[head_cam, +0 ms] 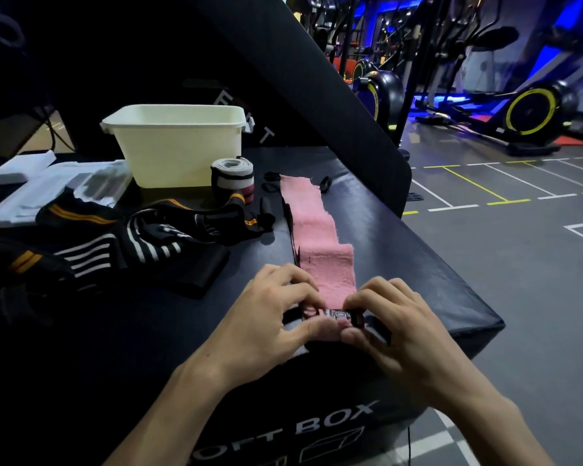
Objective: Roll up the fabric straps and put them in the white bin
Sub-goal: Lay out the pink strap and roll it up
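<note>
A long pink fabric strap (317, 230) lies stretched out on the black soft box (418, 264), running away from me. Its near end has a black tab and is curled into the start of a roll. My left hand (270, 314) and my right hand (394, 317) both pinch that near end, side by side. The white bin (179, 146) stands at the back of the box top. Beside the bin a rolled grey strap (232, 178) stands upright. A heap of black straps with white and orange stripes (142, 230) lies to the left.
White foam trays (48, 190) lie at the far left. A black slanted pad (317, 79) rises behind the bin. The box's right edge drops to a grey gym floor (519, 264) with painted lines; exercise bikes (532, 112) stand beyond.
</note>
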### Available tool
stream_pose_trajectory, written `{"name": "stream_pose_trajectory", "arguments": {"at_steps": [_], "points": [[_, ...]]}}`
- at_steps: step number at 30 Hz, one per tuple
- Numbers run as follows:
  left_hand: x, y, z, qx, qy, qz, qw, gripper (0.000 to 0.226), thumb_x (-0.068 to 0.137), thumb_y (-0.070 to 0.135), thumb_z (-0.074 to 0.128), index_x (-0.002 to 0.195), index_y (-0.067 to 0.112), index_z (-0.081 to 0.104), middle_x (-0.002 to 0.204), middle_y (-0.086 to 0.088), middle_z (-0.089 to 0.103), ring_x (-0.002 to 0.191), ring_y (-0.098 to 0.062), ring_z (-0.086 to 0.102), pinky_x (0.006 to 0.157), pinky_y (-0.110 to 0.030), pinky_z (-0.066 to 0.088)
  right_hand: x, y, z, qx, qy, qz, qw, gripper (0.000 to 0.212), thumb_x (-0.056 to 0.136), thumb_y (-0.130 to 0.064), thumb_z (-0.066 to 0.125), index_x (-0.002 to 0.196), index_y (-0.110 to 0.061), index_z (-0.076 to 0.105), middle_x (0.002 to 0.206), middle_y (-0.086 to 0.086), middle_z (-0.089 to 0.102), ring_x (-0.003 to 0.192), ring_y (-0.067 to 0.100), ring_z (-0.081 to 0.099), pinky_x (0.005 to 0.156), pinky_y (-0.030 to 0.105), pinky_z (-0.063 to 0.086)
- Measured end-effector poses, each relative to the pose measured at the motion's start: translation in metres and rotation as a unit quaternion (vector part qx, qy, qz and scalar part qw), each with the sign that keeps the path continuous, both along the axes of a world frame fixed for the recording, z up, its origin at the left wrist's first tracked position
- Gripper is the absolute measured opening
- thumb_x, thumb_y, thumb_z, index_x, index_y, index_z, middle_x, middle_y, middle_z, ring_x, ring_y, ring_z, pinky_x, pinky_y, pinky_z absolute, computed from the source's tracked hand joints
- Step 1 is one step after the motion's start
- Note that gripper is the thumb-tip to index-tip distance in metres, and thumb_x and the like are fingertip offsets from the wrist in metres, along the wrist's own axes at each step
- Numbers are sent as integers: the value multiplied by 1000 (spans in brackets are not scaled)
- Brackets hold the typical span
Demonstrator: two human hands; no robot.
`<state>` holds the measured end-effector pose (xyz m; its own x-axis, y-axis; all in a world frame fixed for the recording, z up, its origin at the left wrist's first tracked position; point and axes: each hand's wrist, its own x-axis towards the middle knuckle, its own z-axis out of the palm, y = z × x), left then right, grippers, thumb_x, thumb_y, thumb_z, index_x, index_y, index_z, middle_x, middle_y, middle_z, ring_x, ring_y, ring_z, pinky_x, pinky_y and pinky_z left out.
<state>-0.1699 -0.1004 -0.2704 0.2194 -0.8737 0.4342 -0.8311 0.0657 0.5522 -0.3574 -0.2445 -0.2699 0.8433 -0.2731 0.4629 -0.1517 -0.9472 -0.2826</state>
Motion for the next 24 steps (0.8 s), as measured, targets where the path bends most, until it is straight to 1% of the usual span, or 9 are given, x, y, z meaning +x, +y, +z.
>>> {"name": "stream_pose_trajectory", "arguments": {"at_steps": [2,4,6,10,16,18,20,22,24], "points": [[1,2,1,16,-21,-19,999,42,81,68,71,113,41,70,117,24,57,119,-9,49,103,-29,42,2,-2,2,18,3,6,1000,30,96,-63,49,106,-37,58,101,-21,52,93,10,49,78,40,48],[3,3,1,14,-48,-15,999,46,79,69,72,117,43,69,118,24,56,118,-9,49,103,-35,43,5,-3,3,39,6,11,999,31,97,-64,47,107,-37,59,102,-21,52,94,12,50,79,42,49],[3,2,1,5,-62,-4,998,46,79,70,70,116,42,70,116,25,57,117,-9,49,100,-39,45,6,-4,2,46,9,12,999,30,97,-62,47,107,-36,59,101,-21,52,94,12,49,80,43,49],[2,0,2,2,-54,-2,999,45,80,69,69,112,38,73,113,24,57,116,-6,49,98,-38,46,9,-3,3,52,19,5,998,24,98,-56,47,104,-36,59,100,-20,52,95,11,49,81,43,49],[1,1,2,6,-51,-9,999,40,85,71,62,104,37,73,111,24,57,117,-7,48,99,-38,46,11,-3,3,71,35,9,997,34,100,-59,36,95,-36,59,96,-22,50,99,10,46,85,43,46],[1,1,1,8,-48,-3,999,41,87,71,60,103,37,73,110,24,57,115,-7,48,98,-37,45,13,-2,3,59,22,-3,998,35,101,-58,35,94,-36,61,96,-22,51,98,11,47,83,44,46],[1,-1,0,15,-32,3,999,43,87,73,57,102,36,74,109,24,57,112,-7,48,97,-37,46,15,0,3,41,-11,-10,999,35,102,-57,39,97,-36,67,100,-22,53,98,12,49,82,44,47],[2,-1,0,21,-13,6,1000,44,86,74,56,102,37,74,109,24,57,111,-7,49,96,-36,45,17,6,2,36,-48,1,998,27,103,-49,45,106,-36,68,102,-22,56,97,12,52,80,42,49],[3,-1,1,29,4,5,1000,46,85,76,55,103,38,74,109,23,57,111,-7,50,97,-35,45,16,10,1,33,-71,14,997,15,102,-41,50,108,-36,63,101,-22,58,96,10,54,78,40,49]]}}
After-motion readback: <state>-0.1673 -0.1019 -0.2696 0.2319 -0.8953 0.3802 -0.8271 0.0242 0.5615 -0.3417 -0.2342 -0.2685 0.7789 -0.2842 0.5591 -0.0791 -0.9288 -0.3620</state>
